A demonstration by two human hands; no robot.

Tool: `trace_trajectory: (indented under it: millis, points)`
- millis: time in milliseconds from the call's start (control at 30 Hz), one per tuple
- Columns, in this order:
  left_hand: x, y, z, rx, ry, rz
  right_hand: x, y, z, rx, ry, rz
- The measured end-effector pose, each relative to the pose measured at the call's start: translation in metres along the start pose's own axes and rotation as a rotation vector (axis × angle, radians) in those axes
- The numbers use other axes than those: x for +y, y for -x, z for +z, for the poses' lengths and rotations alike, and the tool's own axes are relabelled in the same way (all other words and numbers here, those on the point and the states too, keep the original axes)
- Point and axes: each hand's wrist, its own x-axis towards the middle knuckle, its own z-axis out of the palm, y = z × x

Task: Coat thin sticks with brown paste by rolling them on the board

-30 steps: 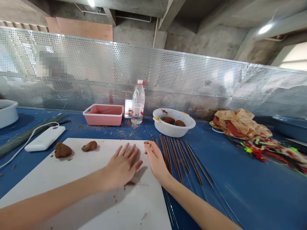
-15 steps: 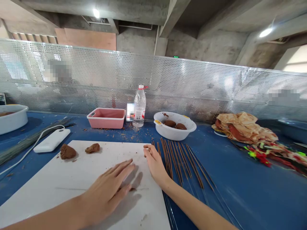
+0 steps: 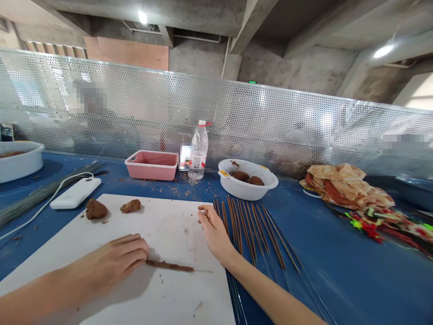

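Note:
My left hand [image 3: 118,259] is low over the white board [image 3: 176,298], its fingers bent together around the left end of a thin wire coated in brown clay [image 3: 172,266]. The coated part lies nearly level across the board, and bare wire sticks out at its right tip. My right hand [image 3: 214,232] rests at the board's right edge with curled fingers. Something brownish shows at its fingertips, too small to make out. Farther back on the board are a dark clay lump [image 3: 96,209] and a smaller clay piece [image 3: 131,206].
Several brown-coated sticks [image 3: 252,230] lie side by side right of the board. Behind stand a pink basket [image 3: 152,171], a water bottle [image 3: 199,155] and a white basin [image 3: 245,192] holding clay. A white power bank [image 3: 76,194] and thin wires [image 3: 37,194] are at left, crumpled cloth [image 3: 348,183] at right.
My left hand has slid left and its fingers have bent, uncovering the clay-coated wire. My right hand has stayed near the board's edge.

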Motion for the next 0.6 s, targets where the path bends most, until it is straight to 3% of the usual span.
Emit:
trace_trajectory:
  millis: [133,233,300,367,433,600]
  points:
    - [-0.007,-0.008,0.002,-0.131,0.136,0.007,0.0,-0.001,0.0,-0.008,-0.007,0.001]
    - [-0.013,-0.014,0.004,-0.087,0.159,0.043,0.0,-0.001,0.0,-0.009,-0.001,-0.001]
    - [-0.009,-0.023,0.01,0.002,0.14,0.054,0.0,-0.002,0.0,0.002,0.0,-0.008]
    - [0.005,-0.036,0.021,0.115,0.112,-0.006,0.0,-0.002,0.0,0.017,-0.004,-0.02]
    - [0.025,-0.053,0.037,0.152,0.082,-0.122,-0.001,-0.001,0.0,0.03,-0.01,-0.033]
    - [0.061,-0.092,0.083,-0.002,-0.068,-0.197,-0.003,-0.001,-0.005,0.118,-0.043,-0.052]
